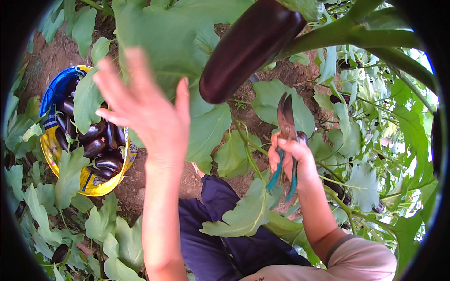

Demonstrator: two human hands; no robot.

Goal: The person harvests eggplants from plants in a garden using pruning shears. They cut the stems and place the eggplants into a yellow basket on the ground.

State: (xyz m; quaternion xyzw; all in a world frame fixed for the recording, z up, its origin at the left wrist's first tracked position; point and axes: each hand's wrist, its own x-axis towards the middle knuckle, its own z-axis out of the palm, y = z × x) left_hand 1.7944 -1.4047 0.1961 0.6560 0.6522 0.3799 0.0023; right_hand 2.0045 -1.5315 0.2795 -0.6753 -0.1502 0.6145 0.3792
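A large dark purple eggplant (pixel 251 51) hangs close to the camera, its green cap (pixel 306 7) cut off by the top edge. My left hand (pixel 147 109), blurred and with fingers spread, holds nothing; it is left of the eggplant, in front of a broad leaf (pixel 161 42). In my right hand (pixel 297 154) is a pair of pruning shears (pixel 286 119) with teal handles. The blades point upward with their tips slightly apart, below and right of the hanging eggplant.
A yellow and blue tub-like container (pixel 95 188) on the soil at left holds several picked eggplants (pixel 105 167). Thick stems (pixel 351 37) cross the upper right. Leafy plants with more eggplants (pixel 337 189) stand at right, and another eggplant (pixel 59 253) lies among leaves at lower left.
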